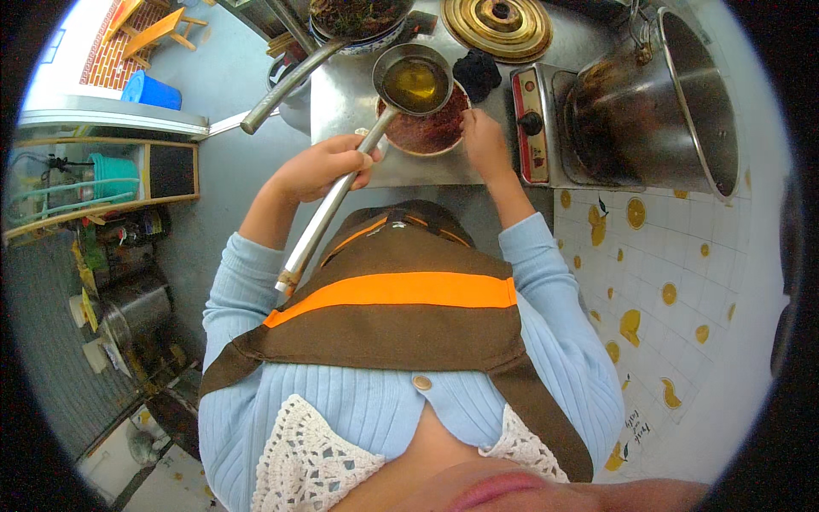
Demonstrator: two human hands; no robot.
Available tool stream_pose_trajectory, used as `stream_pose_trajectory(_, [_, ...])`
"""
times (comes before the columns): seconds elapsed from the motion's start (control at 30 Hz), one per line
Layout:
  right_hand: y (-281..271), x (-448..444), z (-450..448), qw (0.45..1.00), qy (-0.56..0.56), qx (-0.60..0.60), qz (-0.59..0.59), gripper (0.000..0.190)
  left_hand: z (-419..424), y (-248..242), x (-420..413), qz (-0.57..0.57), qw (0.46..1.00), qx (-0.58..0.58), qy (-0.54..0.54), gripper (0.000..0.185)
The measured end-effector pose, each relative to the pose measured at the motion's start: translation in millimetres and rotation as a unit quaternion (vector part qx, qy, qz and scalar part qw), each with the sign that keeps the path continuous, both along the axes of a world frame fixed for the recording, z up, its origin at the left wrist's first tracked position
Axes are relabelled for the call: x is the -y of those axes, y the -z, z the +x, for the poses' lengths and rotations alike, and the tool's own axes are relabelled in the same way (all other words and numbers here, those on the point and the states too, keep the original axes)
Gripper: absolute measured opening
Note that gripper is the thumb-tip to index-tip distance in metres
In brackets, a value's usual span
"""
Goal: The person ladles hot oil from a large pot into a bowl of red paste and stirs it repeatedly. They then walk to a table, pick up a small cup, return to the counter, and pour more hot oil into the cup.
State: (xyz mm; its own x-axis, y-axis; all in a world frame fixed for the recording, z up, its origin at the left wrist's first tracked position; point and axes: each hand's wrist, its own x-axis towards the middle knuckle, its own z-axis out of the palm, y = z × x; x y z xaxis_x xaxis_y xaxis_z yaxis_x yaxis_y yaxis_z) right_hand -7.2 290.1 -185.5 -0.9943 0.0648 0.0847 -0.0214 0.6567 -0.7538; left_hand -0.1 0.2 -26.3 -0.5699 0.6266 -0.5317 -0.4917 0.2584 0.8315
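My left hand (pixel 333 168) grips the long metal handle of a ladle (pixel 318 233). The ladle's round bowl holds clear yellow liquid (pixel 411 83), which looks like oil. It hangs over a round basin (pixel 430 153) and covers part of it. Inside the basin is a dark red, coarse mass (pixel 419 131), perhaps ground chilli. At the basin's right edge, the fingers of my right hand (pixel 487 144) pinch the rim. Something small and white (pixel 382 144), partly hidden, shows beside my left hand.
A black crumpled cloth (pixel 477 75) lies right of the basin, below a ringed metal lid (pixel 498 29). On a gas stove (pixel 534 125) at the right stands a large steel pot (pixel 627 118). Another long handle (pixel 291 86) juts over the steel counter's (pixel 339 96) left edge, near a patterned bowl (pixel 368 45).
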Motion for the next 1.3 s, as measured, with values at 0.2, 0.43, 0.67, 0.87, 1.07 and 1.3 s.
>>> stream_pose_trajectory(0.2, [27.2, -14.1, -26.9, 0.908, 0.106, 0.134, -0.382, 0.034, -3.2, 0.6, -1.4, -0.018, 1.0, 0.013, -0.012, 0.026])
stream_pose_trajectory(0.43, [13.7, 0.9, -17.6, 0.973, 0.059, 0.033, -0.223, 0.032, -5.9, 7.4, 1.8, -0.039, 0.999, -0.006, 0.001, 0.028])
stream_pose_trajectory(0.67, [-16.3, -0.3, -8.4, 0.992, -0.059, -0.095, -0.058, 0.029, -5.9, 2.2, 3.8, -0.048, 0.999, -0.001, -0.003, 0.028])
stream_pose_trajectory(0.87, [-13.4, -6.3, -17.7, 0.982, -0.092, -0.158, 0.037, 0.028, -5.5, 1.0, 2.5, -0.046, 0.998, 0.024, -0.018, 0.027])
stream_pose_trajectory(1.07, [4.2, 5.4, -8.4, 0.993, -0.018, -0.084, -0.082, 0.026, -6.1, 4.3, 1.4, -0.042, 0.999, 0.026, -0.017, 0.025])
stream_pose_trajectory(1.3, [-23.8, -12.8, 3.5, 0.988, -0.07, -0.096, -0.1, 0.029, -8.0, 8.5, 0.5, -0.049, 0.998, 0.029, -0.012, 0.026])
